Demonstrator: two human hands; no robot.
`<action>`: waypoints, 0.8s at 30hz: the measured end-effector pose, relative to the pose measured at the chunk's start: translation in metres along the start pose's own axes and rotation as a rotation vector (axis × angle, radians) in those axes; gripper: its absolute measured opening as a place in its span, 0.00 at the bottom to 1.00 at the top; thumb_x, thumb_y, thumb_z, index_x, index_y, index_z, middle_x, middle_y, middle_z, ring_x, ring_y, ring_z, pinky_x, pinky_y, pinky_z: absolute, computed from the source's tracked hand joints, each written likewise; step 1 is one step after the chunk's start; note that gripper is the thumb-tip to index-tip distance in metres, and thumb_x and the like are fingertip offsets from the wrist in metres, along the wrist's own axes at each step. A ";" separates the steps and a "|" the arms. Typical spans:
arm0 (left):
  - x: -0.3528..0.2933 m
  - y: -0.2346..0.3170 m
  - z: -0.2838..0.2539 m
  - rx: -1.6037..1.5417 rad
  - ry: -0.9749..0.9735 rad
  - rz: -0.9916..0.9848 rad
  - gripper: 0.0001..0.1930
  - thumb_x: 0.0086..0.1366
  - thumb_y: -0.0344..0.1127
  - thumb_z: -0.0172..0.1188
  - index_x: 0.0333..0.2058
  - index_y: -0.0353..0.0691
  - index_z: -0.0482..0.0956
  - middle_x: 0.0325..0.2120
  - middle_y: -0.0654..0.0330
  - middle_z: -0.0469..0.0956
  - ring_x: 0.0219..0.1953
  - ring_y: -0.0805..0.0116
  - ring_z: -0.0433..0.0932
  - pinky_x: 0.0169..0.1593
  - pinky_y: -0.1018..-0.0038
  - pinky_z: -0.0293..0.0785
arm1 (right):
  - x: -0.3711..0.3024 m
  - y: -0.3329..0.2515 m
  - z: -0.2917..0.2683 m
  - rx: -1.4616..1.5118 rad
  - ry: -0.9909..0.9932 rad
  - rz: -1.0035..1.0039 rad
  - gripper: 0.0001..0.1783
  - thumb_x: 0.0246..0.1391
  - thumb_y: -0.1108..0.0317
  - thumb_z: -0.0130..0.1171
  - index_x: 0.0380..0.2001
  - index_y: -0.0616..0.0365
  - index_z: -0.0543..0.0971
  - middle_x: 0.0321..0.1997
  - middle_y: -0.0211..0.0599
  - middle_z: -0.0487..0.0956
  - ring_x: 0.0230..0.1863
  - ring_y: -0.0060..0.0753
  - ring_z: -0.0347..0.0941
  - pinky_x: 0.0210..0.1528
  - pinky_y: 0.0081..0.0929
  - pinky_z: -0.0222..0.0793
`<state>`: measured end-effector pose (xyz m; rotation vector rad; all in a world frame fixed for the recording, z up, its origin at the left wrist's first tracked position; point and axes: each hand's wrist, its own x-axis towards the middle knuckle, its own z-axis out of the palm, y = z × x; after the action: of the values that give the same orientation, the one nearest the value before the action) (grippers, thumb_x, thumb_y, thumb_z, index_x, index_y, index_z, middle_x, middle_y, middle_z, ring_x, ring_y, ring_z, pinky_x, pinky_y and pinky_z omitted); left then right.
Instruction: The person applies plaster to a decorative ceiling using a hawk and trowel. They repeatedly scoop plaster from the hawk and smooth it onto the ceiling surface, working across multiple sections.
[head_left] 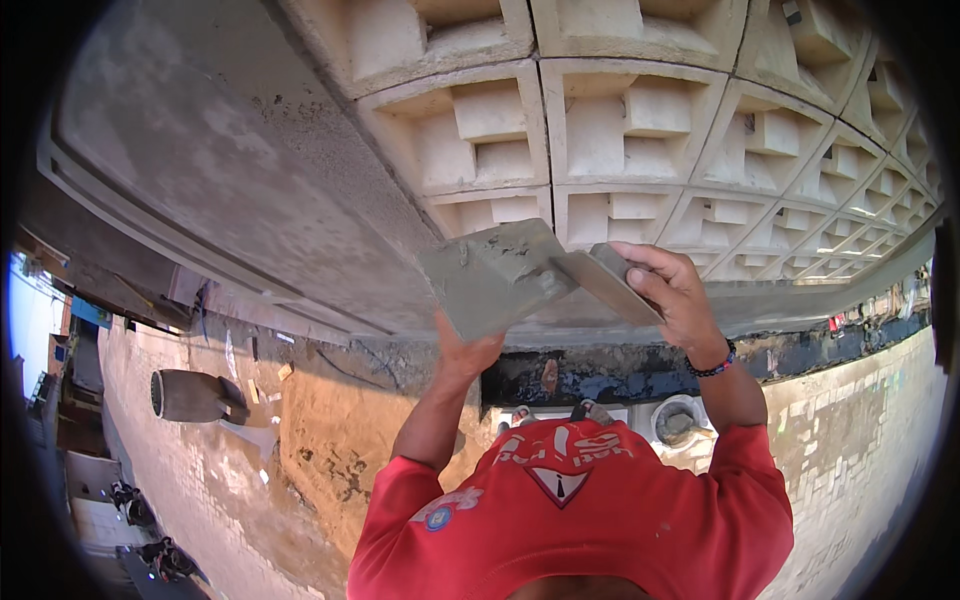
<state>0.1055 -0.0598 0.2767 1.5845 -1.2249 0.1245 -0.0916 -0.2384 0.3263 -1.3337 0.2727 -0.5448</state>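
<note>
My left hand is under a flat, grey mortar board, gripping it from below. Its fingers are mostly hidden by the board. Wet grey mortar is smeared over the board's top. My right hand is closed around the handle of a flat plastering trowel. The trowel blade is tilted, with its left end touching or very close to the board's right edge. Both tools are in front of a wall of pale, hollow decorative blocks.
A grey plastered wall face adjoins the blocks on the left. A white bucket with grey contents stands below my right arm. Orange sand lies at lower left, beside a drum. Parked motorcycles are farther left.
</note>
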 end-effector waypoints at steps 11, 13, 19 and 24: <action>0.019 0.026 0.031 -0.297 -0.077 -0.281 0.13 0.49 0.23 0.62 0.35 0.33 0.74 0.29 0.58 0.78 0.31 0.74 0.74 0.37 0.74 0.71 | -0.018 0.020 -0.010 0.330 0.011 0.071 0.21 0.59 0.77 0.48 0.56 0.70 0.68 0.49 0.41 0.76 0.44 0.23 0.75 0.47 0.20 0.71; 0.020 0.022 0.038 -0.291 -0.108 -0.287 0.15 0.49 0.23 0.62 0.37 0.33 0.73 0.31 0.57 0.78 0.32 0.73 0.74 0.38 0.75 0.71 | -0.021 0.032 -0.014 0.486 0.020 0.068 0.21 0.59 0.76 0.46 0.56 0.70 0.67 0.51 0.43 0.76 0.47 0.28 0.75 0.49 0.24 0.72; 0.026 0.028 0.055 -0.242 -0.105 -0.238 0.17 0.49 0.20 0.62 0.40 0.33 0.71 0.33 0.55 0.78 0.36 0.70 0.75 0.41 0.74 0.71 | -0.048 0.072 -0.017 1.048 -0.030 0.128 0.20 0.61 0.69 0.44 0.54 0.65 0.69 0.53 0.44 0.75 0.51 0.38 0.74 0.52 0.35 0.72; 0.015 0.022 0.062 -0.527 -0.065 -0.347 0.14 0.53 0.21 0.62 0.40 0.32 0.73 0.35 0.59 0.79 0.38 0.73 0.75 0.42 0.75 0.71 | -0.054 0.088 -0.020 1.224 -0.056 0.124 0.28 0.54 0.54 0.52 0.52 0.63 0.70 0.47 0.46 0.74 0.46 0.43 0.72 0.42 0.34 0.75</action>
<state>0.0661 -0.1143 0.2749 1.3111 -0.9135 -0.4427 -0.1282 -0.2154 0.2306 -0.1406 -0.0506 -0.4345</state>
